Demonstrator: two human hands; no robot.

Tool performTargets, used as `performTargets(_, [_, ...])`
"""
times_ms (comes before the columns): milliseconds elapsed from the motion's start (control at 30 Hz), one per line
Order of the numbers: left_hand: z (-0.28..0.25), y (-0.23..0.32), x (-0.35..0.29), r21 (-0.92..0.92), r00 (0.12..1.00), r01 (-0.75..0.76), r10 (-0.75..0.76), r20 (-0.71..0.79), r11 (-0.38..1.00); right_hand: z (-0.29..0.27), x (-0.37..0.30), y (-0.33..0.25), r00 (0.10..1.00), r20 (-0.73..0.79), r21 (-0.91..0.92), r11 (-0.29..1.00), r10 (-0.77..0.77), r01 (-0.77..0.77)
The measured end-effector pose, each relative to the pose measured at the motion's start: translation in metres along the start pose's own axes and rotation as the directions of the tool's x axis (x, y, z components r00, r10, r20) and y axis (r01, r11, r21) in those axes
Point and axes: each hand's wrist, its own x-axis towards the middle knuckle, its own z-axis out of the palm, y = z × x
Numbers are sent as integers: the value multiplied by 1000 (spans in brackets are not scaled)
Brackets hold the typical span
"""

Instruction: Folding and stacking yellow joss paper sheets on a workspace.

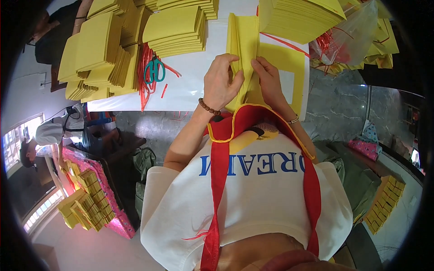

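A yellow paper sheet (246, 38), folded lengthwise into a narrow strip, lies on the white table in front of me. My left hand (222, 79) is closed on its left edge, fingers curled over the fold and thumb along the front. On the other side, my right hand (270, 81) has its fingers bent at the sheet's right edge, thumb and forefinger close together there. Part of that grip is hidden. Beneath the right hand lies a flat yellow sheet with a white panel (286, 83).
Stacks of folded yellow paper (174, 29) fill the left, with another tall stack (298, 20) at the far right. Teal-handled scissors (154, 71) rest on red strips (144, 92). A clear plastic bag (355, 38) hangs by the right edge. Another person (58, 131) works behind left.
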Motion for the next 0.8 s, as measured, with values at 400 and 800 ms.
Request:
performTargets(400, [4,-7,-2,80,993,-118,119,-3,990,1,1,1,1000,6,70,997,19,-19])
performTargets(800, [4,-2,-1,5,999,-30,30,-22,1000,4,-1,-4,1000,15,48,999,-17,16])
